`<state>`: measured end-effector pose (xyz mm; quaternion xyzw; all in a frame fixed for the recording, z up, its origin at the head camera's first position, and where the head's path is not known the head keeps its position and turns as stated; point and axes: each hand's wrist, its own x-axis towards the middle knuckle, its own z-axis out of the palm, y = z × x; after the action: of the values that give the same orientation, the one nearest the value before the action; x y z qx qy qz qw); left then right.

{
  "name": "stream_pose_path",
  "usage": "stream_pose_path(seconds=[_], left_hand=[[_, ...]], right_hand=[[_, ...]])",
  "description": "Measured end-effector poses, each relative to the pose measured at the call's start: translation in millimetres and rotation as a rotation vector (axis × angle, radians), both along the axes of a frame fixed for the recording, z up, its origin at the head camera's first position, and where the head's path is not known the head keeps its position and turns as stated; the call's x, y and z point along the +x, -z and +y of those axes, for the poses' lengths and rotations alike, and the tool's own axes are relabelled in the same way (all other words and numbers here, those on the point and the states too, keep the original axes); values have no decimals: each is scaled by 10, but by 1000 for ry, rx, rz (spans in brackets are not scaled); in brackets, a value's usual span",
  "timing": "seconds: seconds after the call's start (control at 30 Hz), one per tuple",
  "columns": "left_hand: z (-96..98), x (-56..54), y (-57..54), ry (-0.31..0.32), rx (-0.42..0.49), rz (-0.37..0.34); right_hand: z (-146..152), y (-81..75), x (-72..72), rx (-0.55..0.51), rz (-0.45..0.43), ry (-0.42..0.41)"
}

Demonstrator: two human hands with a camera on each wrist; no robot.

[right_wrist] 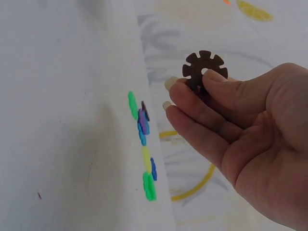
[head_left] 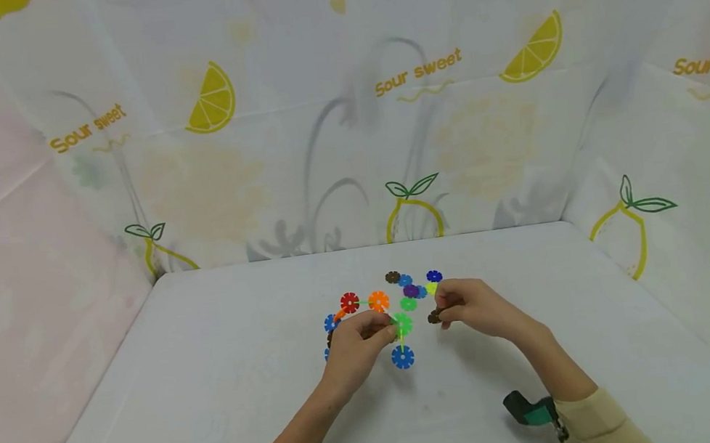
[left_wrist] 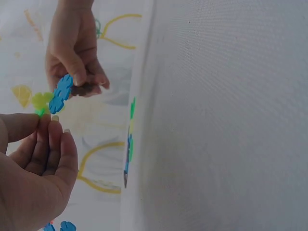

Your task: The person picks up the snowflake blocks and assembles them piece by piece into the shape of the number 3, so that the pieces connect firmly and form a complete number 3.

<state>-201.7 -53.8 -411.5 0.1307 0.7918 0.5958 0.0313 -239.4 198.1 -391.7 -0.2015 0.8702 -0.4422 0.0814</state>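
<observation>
My left hand (head_left: 357,347) pinches a green notched disc (head_left: 404,323), part of a chain of joined plastic snowflake discs. From that green disc a yellow one seen edge-on leads down to a blue disc (head_left: 403,357) at the chain's near end. An orange disc (head_left: 379,301) and a red disc (head_left: 350,302) belong to the chain's far side; more blue pieces sit partly hidden behind the left hand. Between thumb and fingers, my right hand (head_left: 479,307) holds a single brown disc (right_wrist: 204,70), apart from the chain. Its notches and centre hole show in the right wrist view.
Several loose discs lie on the white table (head_left: 219,412) beyond the hands, among them a brown one (head_left: 393,277), a purple one (head_left: 411,291) and a dark blue one (head_left: 434,276). A cloth with lemon prints (head_left: 333,143) hangs behind and along the sides.
</observation>
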Motion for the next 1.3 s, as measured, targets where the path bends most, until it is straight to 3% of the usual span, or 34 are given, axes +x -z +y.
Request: stream_pose_path(seconds=[0.23, 0.63, 0.93, 1.17, 1.3], left_hand=[[-2, -2, -8, 14, 13, -20], [1, 25, -36, 46, 16, -30], [-11, 3, -28, 48, 42, -59], [-12, -11, -37, 36, 78, -91], [-12, -9, -43, 26, 97, -88]], right_hand=[[-127, -132, 102, -88, -1, -55], [-263, -164, 165, -146, 137, -98], [-328, -140, 195, -95, 216, -113], [-396, -189, 262, -24, 384, -132], [-427, -185, 280, -32, 432, -137]])
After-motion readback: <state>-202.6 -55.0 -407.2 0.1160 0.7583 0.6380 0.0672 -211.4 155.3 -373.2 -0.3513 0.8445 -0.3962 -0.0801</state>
